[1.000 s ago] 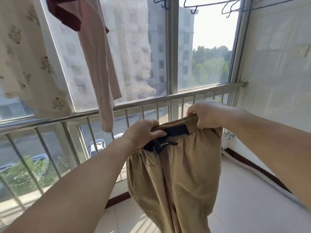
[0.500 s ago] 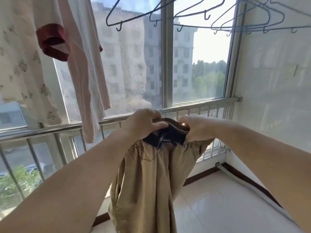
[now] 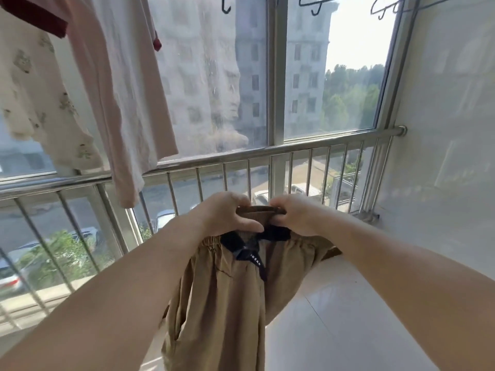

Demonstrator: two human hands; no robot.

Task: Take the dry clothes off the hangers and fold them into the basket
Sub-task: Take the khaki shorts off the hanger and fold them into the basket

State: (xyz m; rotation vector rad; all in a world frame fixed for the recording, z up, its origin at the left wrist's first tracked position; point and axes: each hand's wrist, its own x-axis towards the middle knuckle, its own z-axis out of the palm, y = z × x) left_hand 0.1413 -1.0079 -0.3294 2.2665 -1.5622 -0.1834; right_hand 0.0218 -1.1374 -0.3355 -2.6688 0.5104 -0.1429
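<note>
A black drawstring ribbon [image 3: 257,262] hanging from the waistband of the khaki trousers [image 3: 219,303] carries small white capital letters (they look like "REAK", though the first letters are hidden). No other lettering is legible.

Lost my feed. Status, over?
Both hands, left and right, grip the tan trousers at the waistband. Legs hang free. Basket not in view. Nothing obstructing.

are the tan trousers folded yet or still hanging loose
Not folded: the tan trousers hang loose below the waistband, which the left hand and right hand pinch together.
</note>
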